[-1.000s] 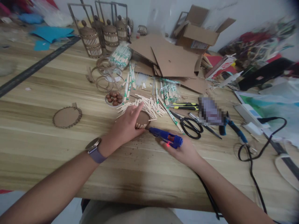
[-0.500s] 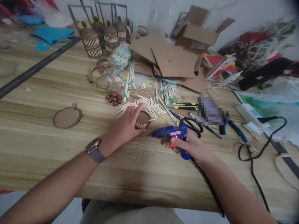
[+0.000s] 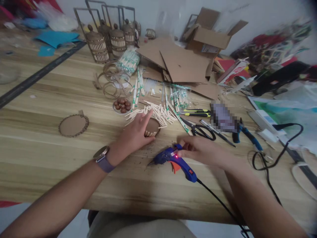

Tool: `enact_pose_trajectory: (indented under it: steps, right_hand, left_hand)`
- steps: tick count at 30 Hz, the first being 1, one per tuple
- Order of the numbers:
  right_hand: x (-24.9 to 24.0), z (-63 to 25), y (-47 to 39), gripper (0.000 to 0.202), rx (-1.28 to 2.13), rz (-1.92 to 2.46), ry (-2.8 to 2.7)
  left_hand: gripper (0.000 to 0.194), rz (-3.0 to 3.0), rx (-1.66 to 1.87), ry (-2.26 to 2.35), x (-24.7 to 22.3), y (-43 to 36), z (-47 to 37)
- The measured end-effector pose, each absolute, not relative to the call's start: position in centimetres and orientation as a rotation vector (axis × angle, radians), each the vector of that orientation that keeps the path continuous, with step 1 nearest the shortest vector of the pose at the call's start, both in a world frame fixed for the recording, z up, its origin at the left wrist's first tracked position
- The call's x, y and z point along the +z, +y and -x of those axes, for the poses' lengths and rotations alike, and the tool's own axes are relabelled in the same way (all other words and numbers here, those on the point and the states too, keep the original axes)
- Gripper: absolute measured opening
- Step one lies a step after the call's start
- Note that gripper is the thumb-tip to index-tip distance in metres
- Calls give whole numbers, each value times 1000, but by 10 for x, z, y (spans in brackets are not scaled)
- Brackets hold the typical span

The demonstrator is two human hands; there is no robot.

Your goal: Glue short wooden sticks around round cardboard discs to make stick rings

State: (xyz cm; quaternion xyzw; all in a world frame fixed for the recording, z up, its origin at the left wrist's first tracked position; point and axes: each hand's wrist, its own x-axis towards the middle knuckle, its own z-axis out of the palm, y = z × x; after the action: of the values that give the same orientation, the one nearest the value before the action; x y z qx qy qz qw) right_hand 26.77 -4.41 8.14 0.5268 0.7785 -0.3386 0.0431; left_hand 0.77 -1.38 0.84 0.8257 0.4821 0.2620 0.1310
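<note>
The left hand (image 3: 135, 135) lies flat, fingers spread, on the cardboard disc (image 3: 153, 126) beside the stick pile (image 3: 155, 112). The right hand (image 3: 203, 150) touches the top of the blue glue gun (image 3: 174, 160) with loosely extended fingers, not gripping it. The gun lies on the table (image 3: 49, 148) just in front of the disc, nozzle pointing left, red lamp lit.

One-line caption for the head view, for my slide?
Left hand presses cardboard disc; right hand touches blue glue gun.

Pixelated patch (image 3: 222, 116) unreadable (beside scissors (image 3: 200, 130)).
</note>
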Motion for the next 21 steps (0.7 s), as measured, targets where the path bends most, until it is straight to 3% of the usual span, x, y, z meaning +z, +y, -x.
enact_pose_trajectory:
  steps: [4,7,15,21]
  right_hand:
    - [80,-251,-27,15,-413,-1876,2509]
    - [69,-233,-13,16,-216,-1691,2730]
    - [42,-223,-2,24,-321,-1423,3065]
    - [60,-228,-10,7,-1127,-1662,2978]
  left_hand:
    - [108,-2402,755,1398,8,-13,-7]
    - [110,-2410,761,1387,9,-12,-7]
    - [104,-2396,742,1387,8,-13,-8]
    - [105,-2395,737,1378,9,-14,-7]
